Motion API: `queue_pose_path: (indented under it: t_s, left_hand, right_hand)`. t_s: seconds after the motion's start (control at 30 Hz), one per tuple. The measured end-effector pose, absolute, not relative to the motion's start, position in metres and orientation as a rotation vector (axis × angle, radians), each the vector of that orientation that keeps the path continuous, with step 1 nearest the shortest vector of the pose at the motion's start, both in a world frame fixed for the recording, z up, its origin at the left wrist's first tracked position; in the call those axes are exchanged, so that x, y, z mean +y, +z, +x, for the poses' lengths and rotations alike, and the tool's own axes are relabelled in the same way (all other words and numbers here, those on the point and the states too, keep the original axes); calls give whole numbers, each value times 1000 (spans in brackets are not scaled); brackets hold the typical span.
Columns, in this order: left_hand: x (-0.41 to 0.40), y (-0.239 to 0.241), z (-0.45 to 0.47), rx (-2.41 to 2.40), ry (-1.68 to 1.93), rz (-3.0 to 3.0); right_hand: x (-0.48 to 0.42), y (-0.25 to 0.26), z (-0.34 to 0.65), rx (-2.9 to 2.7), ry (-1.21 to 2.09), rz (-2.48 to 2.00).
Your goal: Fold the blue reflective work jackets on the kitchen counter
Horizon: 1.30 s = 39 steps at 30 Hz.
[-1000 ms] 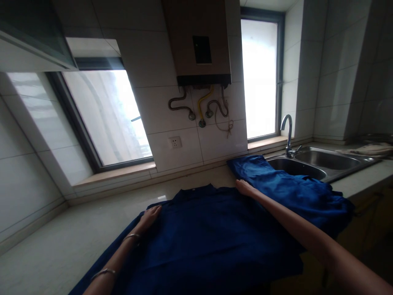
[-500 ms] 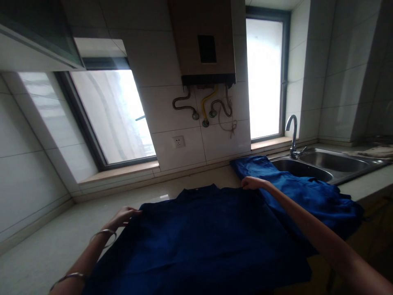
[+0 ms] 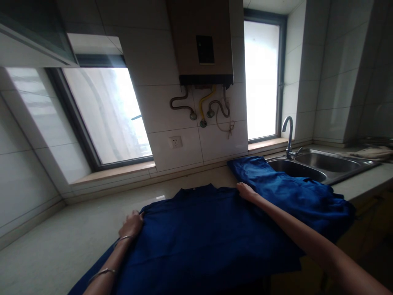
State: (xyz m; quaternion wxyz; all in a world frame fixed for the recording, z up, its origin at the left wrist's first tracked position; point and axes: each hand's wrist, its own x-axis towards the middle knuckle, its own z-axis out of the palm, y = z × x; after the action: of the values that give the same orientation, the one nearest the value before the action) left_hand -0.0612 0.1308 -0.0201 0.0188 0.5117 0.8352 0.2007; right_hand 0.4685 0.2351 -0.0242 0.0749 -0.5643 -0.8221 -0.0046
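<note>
Left hand drawn inward onto one shoulder of one blue shirt, right hand at the other, right grip curled, left blurred, whether either pinches cloth I cannot tell, shirt on one bench left of one two-basin sink, one blue cloth heap between.

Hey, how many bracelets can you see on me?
2: a wrist bracelet just behind your left hand, and a forearm bracelet farther up that arm. None shows on the right arm, part of which is out of frame.
</note>
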Motion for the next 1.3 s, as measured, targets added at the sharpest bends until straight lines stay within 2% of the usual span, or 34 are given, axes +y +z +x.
queue_pose_path:
  t_s: [0.17, 0.27, 0.37, 0.5, 0.6, 0.77, 0.93, 1.13, 1.3]
  left_hand:
    - [121, -25, -50, 2973, 598, 1760]
    - [117, -20, -28, 2976, 497, 2048]
    - [109, -14, 21, 2715, 328, 2337]
    - [85, -12, 100, 2212, 198, 2442]
    - [67, -12, 127, 1978, 102, 2395]
    - [60, -16, 101, 1981, 105, 2339]
    - [70, -27, 82, 1999, 113, 2303]
    - [57, -29, 69, 2209, 10, 2164]
    - [30, -18, 5, 2484, -93, 1868]
  right_hand:
    - [214, -26, 461, -2384, -170, -1751]
    - [203, -18, 450, -2387, -219, -1717]
    - [184, -7, 423, -2413, -164, -1521]
    - [148, -3, 377, -2529, 206, -1216]
    - [128, -9, 364, -2588, 367, -1163]
    - [123, -21, 382, -2602, 474, -1189]
    - [128, -28, 389, -2545, 428, -1166]
    - [133, -35, 390, -2479, 367, -1159]
    - [133, -39, 390, -2473, 347, -1169]
